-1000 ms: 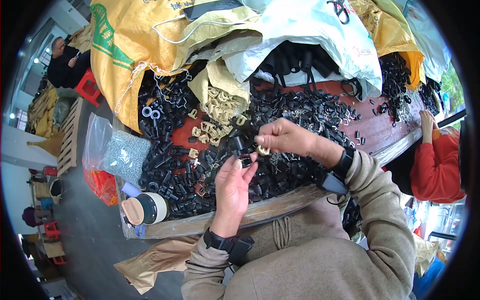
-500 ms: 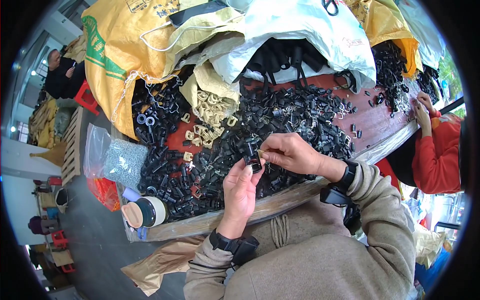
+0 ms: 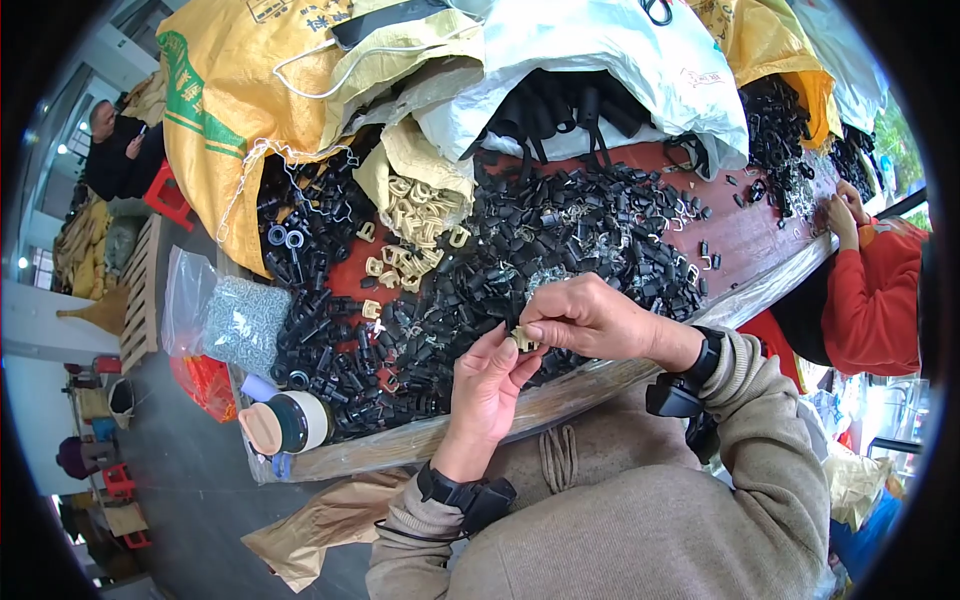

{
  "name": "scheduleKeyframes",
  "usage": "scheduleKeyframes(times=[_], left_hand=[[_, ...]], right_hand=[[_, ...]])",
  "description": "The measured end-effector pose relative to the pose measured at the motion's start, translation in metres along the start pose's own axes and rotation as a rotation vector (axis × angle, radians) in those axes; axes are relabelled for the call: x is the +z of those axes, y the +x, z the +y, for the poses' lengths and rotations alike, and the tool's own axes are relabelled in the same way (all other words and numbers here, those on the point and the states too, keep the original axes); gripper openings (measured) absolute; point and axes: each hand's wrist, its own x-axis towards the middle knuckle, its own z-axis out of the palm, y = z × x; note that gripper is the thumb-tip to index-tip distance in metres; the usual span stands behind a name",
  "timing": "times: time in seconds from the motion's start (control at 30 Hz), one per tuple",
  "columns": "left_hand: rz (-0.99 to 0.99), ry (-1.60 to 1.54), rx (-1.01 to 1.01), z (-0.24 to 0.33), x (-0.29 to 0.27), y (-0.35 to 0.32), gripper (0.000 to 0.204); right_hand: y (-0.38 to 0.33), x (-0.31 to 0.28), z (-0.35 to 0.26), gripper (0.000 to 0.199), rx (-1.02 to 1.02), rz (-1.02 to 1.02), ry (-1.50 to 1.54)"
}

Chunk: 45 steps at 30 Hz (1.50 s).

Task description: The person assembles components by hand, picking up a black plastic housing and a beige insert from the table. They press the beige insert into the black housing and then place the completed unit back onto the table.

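My left hand and my right hand meet above the near edge of a pile of small black plastic parts. Between their fingertips is a small beige plastic clip, pinched from both sides. A bit of black shows beside the clip, but the fingers hide most of what is there. Beyond my hands, more beige clips spill from the mouth of a small bag onto the red tabletop. Black tubular parts lie heaped to the left.
A bag of screws and a lidded cup stand at the table's left edge. Large yellow and white woven sacks line the far side. At right, a person in a red sleeve handles small parts.
A black cylindrical part seen upright between my fingers is no longer visible there; the beige clip now shows more fully. My right hand has come slightly lower and nearer.
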Motion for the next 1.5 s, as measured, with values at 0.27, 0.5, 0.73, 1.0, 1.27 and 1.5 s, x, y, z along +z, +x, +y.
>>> scheduleKeyframes(times=[0.27, 0.5, 0.73, 1.0, 1.27, 1.5], left_hand=[[-0.029, 0.022, -0.052, 0.003, 0.003, -0.001, 0.023], [-0.049, 0.061, -0.065, 0.011, 0.0, -0.002, 0.018], [0.014, 0.01, -0.068, 0.005, -0.001, 0.001, 0.018], [0.041, 0.043, -0.024, 0.002, 0.001, 0.002, 0.02], [0.03, 0.088, -0.012, 0.0, 0.014, 0.005, 0.023], [0.043, 0.122, 0.023, -0.004, 0.014, 0.006, 0.023]], right_hand=[[-0.009, 0.004, 0.002, 0.016, 0.191, 0.095, -0.011], [-0.01, -0.04, 0.029, 0.018, -0.077, 0.241, -0.614], [-0.01, -0.065, 0.07, 0.016, 0.059, 0.197, -1.106], [-0.016, -0.054, 0.059, 0.011, 0.285, 0.335, -0.067], [-0.025, -0.009, 0.02, 0.018, 0.374, 0.27, 0.814], [-0.029, 0.011, 0.008, 0.022, 0.273, 0.211, 0.715]])
